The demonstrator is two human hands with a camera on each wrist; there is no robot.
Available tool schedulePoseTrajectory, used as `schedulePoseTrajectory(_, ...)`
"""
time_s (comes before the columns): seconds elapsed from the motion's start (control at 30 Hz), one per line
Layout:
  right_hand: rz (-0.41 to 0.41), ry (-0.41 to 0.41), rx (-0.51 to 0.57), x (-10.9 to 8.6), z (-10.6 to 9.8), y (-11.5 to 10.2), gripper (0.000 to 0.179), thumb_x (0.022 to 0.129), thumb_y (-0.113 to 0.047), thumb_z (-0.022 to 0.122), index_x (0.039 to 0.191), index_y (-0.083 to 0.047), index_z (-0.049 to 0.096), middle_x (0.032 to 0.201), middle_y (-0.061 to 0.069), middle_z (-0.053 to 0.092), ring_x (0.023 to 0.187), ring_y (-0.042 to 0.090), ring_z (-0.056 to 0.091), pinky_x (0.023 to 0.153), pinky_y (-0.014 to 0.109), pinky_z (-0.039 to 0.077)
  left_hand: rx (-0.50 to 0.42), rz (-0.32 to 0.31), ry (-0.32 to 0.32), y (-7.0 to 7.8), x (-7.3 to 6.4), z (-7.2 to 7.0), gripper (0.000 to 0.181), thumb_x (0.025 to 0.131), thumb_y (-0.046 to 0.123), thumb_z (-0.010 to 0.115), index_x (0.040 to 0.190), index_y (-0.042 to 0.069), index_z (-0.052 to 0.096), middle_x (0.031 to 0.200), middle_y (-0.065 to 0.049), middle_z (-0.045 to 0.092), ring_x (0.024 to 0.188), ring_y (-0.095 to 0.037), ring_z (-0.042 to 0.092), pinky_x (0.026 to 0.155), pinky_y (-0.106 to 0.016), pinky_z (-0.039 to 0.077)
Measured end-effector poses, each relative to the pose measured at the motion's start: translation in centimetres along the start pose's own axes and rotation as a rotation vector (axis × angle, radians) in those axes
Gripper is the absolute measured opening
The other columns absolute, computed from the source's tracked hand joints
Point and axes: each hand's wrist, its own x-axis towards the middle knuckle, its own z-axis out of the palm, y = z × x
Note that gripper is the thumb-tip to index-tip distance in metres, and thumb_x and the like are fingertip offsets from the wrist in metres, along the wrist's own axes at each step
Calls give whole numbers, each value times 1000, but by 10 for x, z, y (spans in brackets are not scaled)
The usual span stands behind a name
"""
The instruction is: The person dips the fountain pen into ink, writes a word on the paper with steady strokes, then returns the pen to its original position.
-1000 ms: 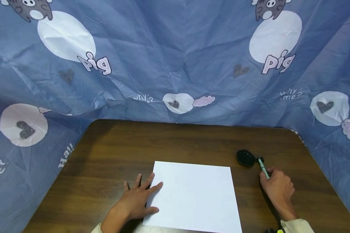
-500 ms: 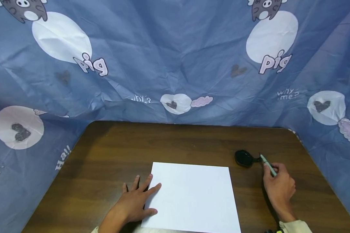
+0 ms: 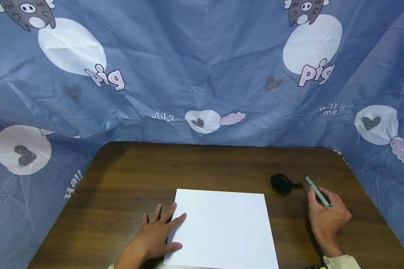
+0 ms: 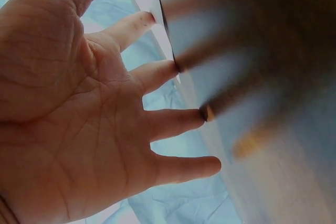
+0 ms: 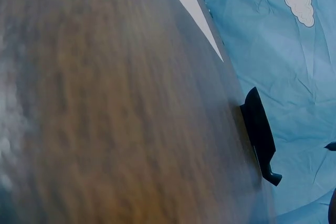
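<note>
My left hand (image 3: 151,237) rests with its fingers spread over the left edge of a blank white sheet of paper (image 3: 223,229). In the left wrist view the palm (image 4: 79,114) shows, and the outstretched fingertips touch the surface. My right hand (image 3: 329,220) holds a pale green pen (image 3: 318,191) with a dark tip, pointing up and away from me. Just left of the pen tip lies a small black round dish-like thing (image 3: 281,184) with a short handle. The right wrist view catches only the pen tip (image 5: 331,146) and the dark dish's side (image 5: 260,135).
Everything lies on a brown wood-grain table (image 3: 148,164) with rounded far corners. A blue printed cloth (image 3: 175,74) hangs behind it and at both sides. Something black and yellow (image 3: 318,266) shows at the right cuff.
My right hand has drawn the pen away from the black dish's handle, to the right, and the pen now tilts more in its grip. The left hand stays spread on the paper.
</note>
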Motion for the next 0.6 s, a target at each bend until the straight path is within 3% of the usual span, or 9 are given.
schedulePoseTrajectory(0.13,-27,71,92,3,2,-12,10,75,1,75,84,3,78,73,22,67,73,-20,48,70,5,34,4,0,3,1,1,-1,80,83,58,71,153,35,40,165,-7,22,143,-54,19,98,-82,19)
schedulePoseTrajectory(0.27,-26,50,140,7,1,-25,16,78,5,69,91,4,78,76,25,66,74,-18,50,70,6,34,-1,-13,-6,2,2,-2,80,83,59,71,153,35,40,165,-7,22,144,-54,18,97,-83,19)
schedulePoseTrajectory(0.6,1,-99,106,-2,-3,5,22,84,-7,66,101,-8,80,81,11,73,76,-17,55,68,10,35,-2,-1,-7,2,1,1,79,83,59,71,152,34,42,164,-7,24,143,-56,20,96,-83,20)
